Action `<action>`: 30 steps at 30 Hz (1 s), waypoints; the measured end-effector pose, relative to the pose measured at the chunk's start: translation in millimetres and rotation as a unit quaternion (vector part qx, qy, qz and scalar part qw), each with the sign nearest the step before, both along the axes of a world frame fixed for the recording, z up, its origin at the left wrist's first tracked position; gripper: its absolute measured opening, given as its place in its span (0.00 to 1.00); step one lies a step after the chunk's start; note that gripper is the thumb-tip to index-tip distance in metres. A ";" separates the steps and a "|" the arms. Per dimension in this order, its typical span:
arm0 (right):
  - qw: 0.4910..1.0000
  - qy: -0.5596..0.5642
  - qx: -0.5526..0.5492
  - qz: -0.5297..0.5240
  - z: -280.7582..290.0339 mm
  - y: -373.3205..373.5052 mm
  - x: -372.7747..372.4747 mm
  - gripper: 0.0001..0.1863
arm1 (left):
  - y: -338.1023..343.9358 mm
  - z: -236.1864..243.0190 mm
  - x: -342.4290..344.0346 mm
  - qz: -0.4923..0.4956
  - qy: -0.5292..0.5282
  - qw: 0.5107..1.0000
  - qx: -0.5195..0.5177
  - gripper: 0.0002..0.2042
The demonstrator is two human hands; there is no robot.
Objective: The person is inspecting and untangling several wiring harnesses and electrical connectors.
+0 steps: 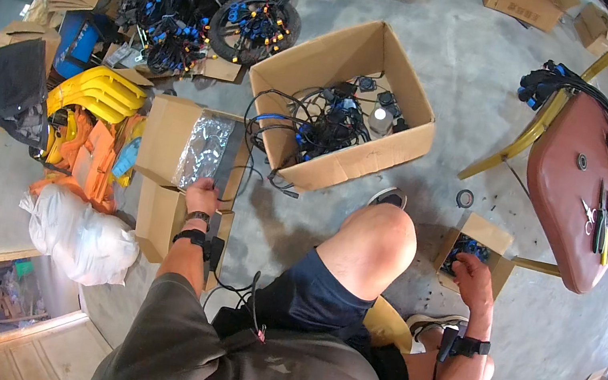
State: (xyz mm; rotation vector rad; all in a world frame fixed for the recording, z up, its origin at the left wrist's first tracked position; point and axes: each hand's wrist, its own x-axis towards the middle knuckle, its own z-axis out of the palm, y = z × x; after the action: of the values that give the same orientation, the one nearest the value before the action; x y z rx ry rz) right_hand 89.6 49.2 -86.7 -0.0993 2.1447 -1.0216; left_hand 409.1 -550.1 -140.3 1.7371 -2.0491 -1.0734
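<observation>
My left hand (201,195) is closed at the front edge of an open cardboard box (167,135), with a thin black cable (248,174) running to its fingertips. Clear plastic packaging (203,149) lies in that box, just beyond the hand. On the right, my right hand (472,278) reaches into a small cardboard box (488,235) of blue and black small parts (468,247). Its fingers are bent together, and whatever they pinch is too small to make out. Between and beyond the hands stands a large open cardboard box (362,161) holding tangled black cables (336,124), some hanging over its left side.
A brown padded chair (565,183) carries scissors (589,217), pliers (607,235) and a cable bundle. Wheels with heaped cable harnesses (182,2) lie far left. Yellow and orange plastic parts (97,96) and a white bag (81,232) flank the left box. A black ring (465,198) lies on the floor.
</observation>
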 end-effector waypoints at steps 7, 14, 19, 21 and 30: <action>0.999 0.037 0.025 0.017 -0.2 0.9 -0.1 0.15 | -1.9 38.9 -20.6 -0.384 -0.284 0.861 -0.176 0.11; 0.997 0.066 0.020 0.035 -6.6 -0.9 -1.6 0.15 | 13.3 18.3 -47.5 -0.373 -0.183 0.908 -0.054 0.09; 0.998 0.043 0.036 0.039 1.2 -3.6 -2.4 0.15 | 33.9 37.8 -103.8 -0.342 -0.071 0.924 -0.155 0.15; 0.996 0.057 0.045 0.047 1.8 -8.3 -6.2 0.15 | 34.1 53.8 -137.2 -0.349 -0.008 0.920 -0.177 0.16; 0.998 0.015 0.055 0.038 -5.0 -15.6 -9.7 0.13 | 9.8 66.7 -246.8 -0.493 -0.113 0.794 -0.336 0.25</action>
State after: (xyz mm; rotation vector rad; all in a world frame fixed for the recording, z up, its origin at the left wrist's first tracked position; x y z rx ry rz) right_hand 79.8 33.6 -91.7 -0.1440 2.2010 -0.8620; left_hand 162.3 -540.3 -73.5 0.3885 -3.0383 -0.1530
